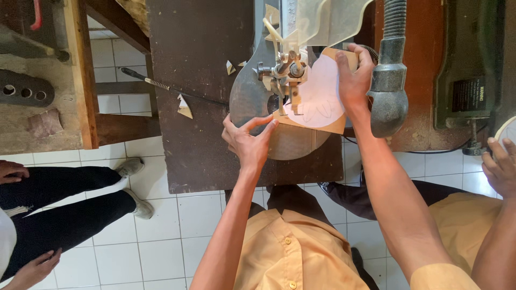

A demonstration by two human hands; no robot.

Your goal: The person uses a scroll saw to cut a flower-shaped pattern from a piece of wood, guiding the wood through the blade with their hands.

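Left hand (pixel 248 140): fingers pressed flat on the near edge of the wooden board (pixel 322 107). Right hand (pixel 352 75): fingers curled over its far corner. Board carries white paper and lies on the round saw table (pixel 244 102), under the blade clamp (pixel 285 72)

Left hand (pixel 248 140): forearm reaching up from lower centre, palm down, fingers spread and pressed flat, index finger pointing right. Right hand (pixel 352 80): arm extended further forward, wrist bent, fingers curled in a light grip, thumb side toward the left hand.
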